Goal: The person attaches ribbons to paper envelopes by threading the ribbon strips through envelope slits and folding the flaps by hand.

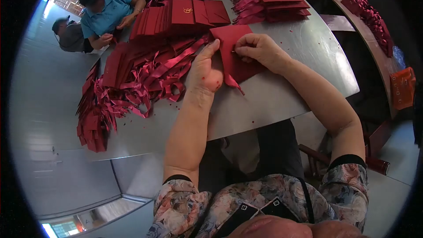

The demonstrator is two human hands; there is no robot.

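A red paper gift bag [244, 71] lies over the metal table in front of me, with a dark pink ribbon [233, 83] hanging from its lower end. My left hand [206, 68] grips the bag's left side, thumb pointing up along it. Small red specks stick to the heel of that palm. Over the bag's upper part, my right hand [262, 52] is closed in a pinch. A tiny pale tip shows at those fingertips, too small to name.
Stacked red bags with gold print [183, 13] and loose ribbons [154, 75] cover the table's left and back. Another bag pile [282, 0] stands at back right. Across the table, a person in a blue shirt [110, 11] handles something red. An orange packet [402, 88] is at far right.
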